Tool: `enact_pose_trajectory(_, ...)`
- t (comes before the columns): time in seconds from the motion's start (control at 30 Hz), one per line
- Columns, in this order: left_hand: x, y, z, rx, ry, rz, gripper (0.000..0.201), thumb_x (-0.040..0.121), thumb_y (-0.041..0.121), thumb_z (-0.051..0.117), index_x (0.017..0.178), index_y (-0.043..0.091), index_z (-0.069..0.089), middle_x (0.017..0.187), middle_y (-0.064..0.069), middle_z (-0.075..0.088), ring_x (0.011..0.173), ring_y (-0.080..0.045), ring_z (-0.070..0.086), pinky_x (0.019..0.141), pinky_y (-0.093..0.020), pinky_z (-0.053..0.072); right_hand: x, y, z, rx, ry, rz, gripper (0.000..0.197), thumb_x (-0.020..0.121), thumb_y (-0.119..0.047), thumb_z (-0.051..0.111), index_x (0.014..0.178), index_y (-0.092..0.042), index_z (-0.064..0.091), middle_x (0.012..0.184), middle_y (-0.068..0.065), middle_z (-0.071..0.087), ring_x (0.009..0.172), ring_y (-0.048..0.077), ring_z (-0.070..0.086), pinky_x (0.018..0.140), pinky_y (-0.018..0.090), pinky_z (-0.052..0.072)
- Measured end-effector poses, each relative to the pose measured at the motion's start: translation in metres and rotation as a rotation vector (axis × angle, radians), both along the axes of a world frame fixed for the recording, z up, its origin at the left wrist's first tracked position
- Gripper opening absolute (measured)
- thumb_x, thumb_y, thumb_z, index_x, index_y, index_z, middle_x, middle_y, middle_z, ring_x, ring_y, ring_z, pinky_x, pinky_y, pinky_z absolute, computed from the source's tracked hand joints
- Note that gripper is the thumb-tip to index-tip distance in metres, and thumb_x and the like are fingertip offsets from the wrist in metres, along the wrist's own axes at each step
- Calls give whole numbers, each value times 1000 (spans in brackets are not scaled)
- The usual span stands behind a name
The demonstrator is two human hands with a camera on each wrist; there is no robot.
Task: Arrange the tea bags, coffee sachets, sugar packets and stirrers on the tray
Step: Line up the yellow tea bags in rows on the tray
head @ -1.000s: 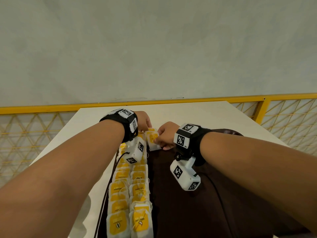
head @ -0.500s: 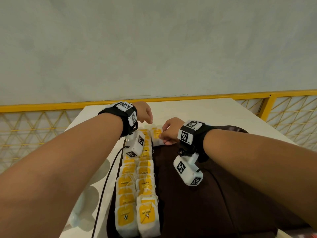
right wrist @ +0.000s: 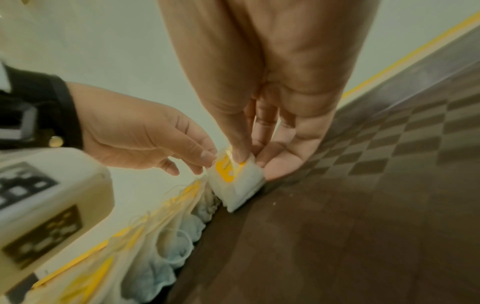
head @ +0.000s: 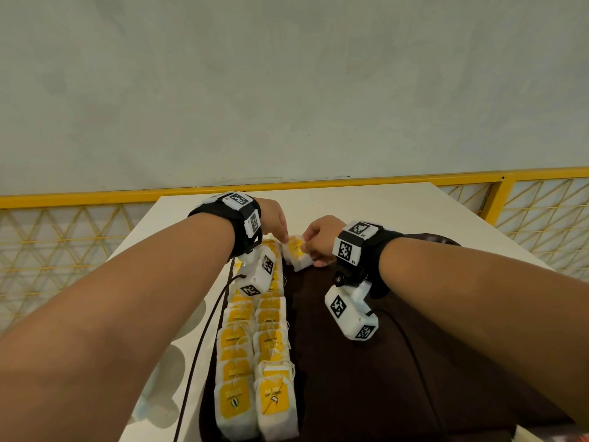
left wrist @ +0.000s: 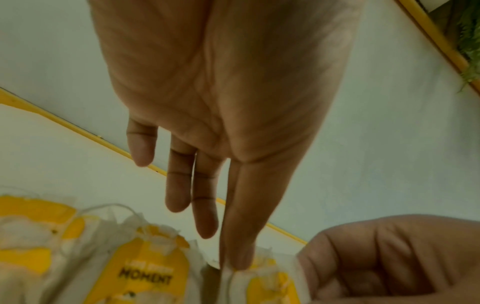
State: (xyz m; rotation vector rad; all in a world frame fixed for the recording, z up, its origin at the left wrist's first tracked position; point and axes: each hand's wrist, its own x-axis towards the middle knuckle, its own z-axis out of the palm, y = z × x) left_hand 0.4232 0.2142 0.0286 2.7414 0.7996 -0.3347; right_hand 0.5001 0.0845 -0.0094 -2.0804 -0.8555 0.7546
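A dark brown tray point(head: 350, 378) lies on a white table point(head: 366, 205). Two rows of white tea bags with yellow labels point(head: 255, 346) run along the tray's left side. At the far end of the tray my right hand point(head: 306, 248) pinches one more tea bag point(head: 296, 253) between thumb and fingers. This tea bag point(right wrist: 233, 179) stands tilted, its lower edge on the tray point(right wrist: 337, 226). My left hand point(head: 284, 239) pinches its top left corner with thumb and index finger, the other fingers straight. In the left wrist view the left hand point(left wrist: 233, 263) meets that bag's top edge point(left wrist: 267, 286).
A yellow railing point(head: 318, 183) with mesh runs behind the table, with a grey wall beyond. A black cable point(head: 204, 333) hangs from my left wrist along the tray's left edge. The tray's right part shows a bare checkered surface.
My left hand has come down from above the rows onto the tea bag that my right hand holds. The right hand has stayed at the tray's far end.
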Motion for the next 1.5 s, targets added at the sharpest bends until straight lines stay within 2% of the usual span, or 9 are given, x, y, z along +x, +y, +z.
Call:
enact_pose_trajectory(0.37,-3,-8,0,45,7,-30,25,89,18,64,113,11,68,119,-3,66,92,-7,49,81,-22,35,-9,-5,-1,-14,97,42,17,82,-5,73,74,-5,58,69,13,63,65,23,66,75,38,60)
enact_pose_trajectory(0.5,-3,-7,0,67,10,-31,27,88,19,66,113,11,68,118,-3,66,93,-7,50,82,-23,36,3,6,9,-40,134,-91,31,95,-25,57,76,0,54,70,11,61,54,17,60,53,26,54)
enact_pose_trajectory(0.57,-5,-8,2,61,14,-30,28,89,19,65,115,11,67,119,-3,65,94,-8,50,84,-22,37,7,5,10,-54,145,-82,24,96,-15,55,76,-2,56,71,11,61,48,15,60,50,24,53)
enact_pose_trajectory(0.67,-5,-9,4,68,39,-40,29,90,17,63,119,12,65,122,-3,63,101,-14,53,84,-22,36,8,4,6,-83,89,-15,13,91,-1,59,78,-3,59,71,13,64,59,18,63,66,29,56)
enact_pose_trajectory(0.83,-6,-11,4,66,65,-42,31,90,19,63,121,14,64,126,-2,61,117,-17,53,85,-21,35,3,10,1,-40,-4,-5,16,83,-2,70,73,-5,58,73,16,63,76,33,66,84,47,56)
enact_pose_trajectory(1.1,-6,-9,8,56,88,-55,29,89,22,65,118,16,66,123,-1,63,94,-8,48,81,-23,36,0,18,-1,-76,-123,30,18,77,0,72,75,-13,59,92,17,70,93,33,69,82,48,57)
enact_pose_trajectory(1.3,-4,-6,3,78,38,-32,29,86,23,69,112,11,69,118,-2,66,102,-14,56,82,-23,39,0,12,0,-45,-174,70,20,74,5,70,74,-12,60,75,10,63,87,34,69,80,48,57)
enact_pose_trajectory(1.4,-1,-5,-3,78,10,-6,28,84,23,71,109,10,71,115,-4,68,95,-12,55,84,-26,42,1,10,2,-72,-230,107,25,74,6,70,71,-16,58,82,8,63,95,34,68,83,48,57)
enact_pose_trajectory(1.5,2,-5,-8,76,-11,19,30,84,22,71,110,7,71,116,-6,67,108,-19,59,88,-29,44,0,9,3,-99,-270,134,26,76,3,69,71,-19,56,83,3,62,98,30,66,84,44,56)
